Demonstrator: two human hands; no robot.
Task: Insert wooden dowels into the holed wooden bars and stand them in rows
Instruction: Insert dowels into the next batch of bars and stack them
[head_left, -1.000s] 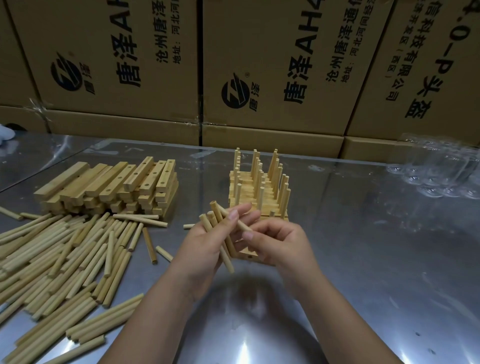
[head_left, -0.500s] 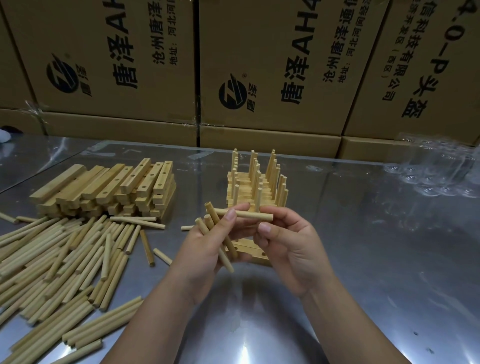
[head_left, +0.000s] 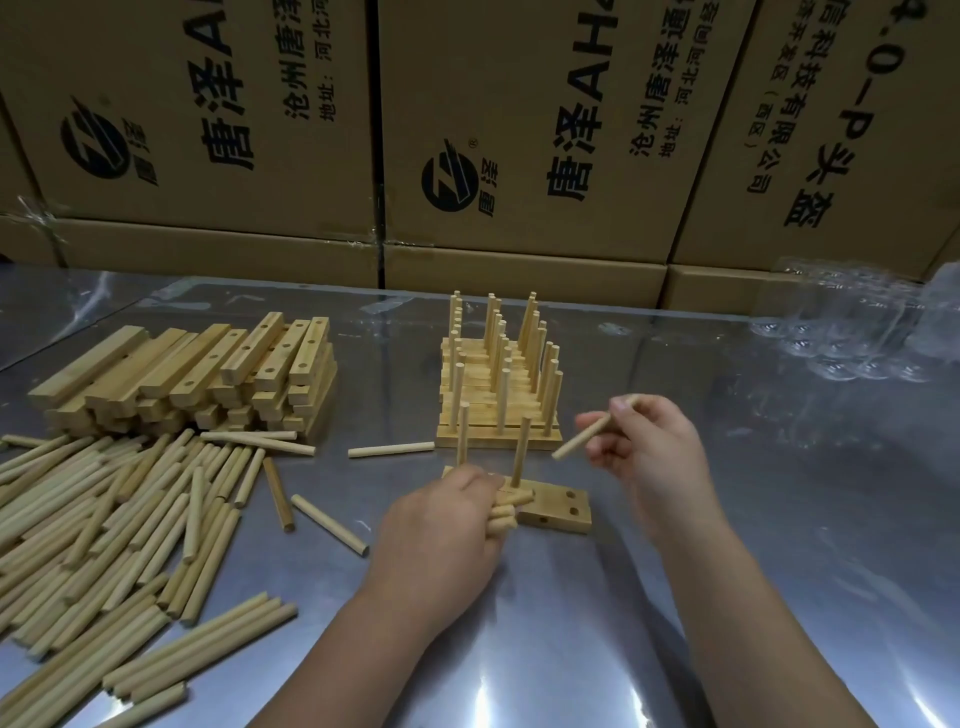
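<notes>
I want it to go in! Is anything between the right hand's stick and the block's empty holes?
Nothing visible. The dowel in the right hand hangs by the bar's open holes; standing dowels are further left.

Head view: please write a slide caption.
Right hand holds a dowel near the holed bar; left hand grips spare dowels.

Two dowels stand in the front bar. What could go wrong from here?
The short wooden dowel pinched in the right hand is tilted; entering a free hole of the pale holed wooden bar askew, it may jam. The left hand rests on that bar while holding spare dowels, which might slip.
</notes>
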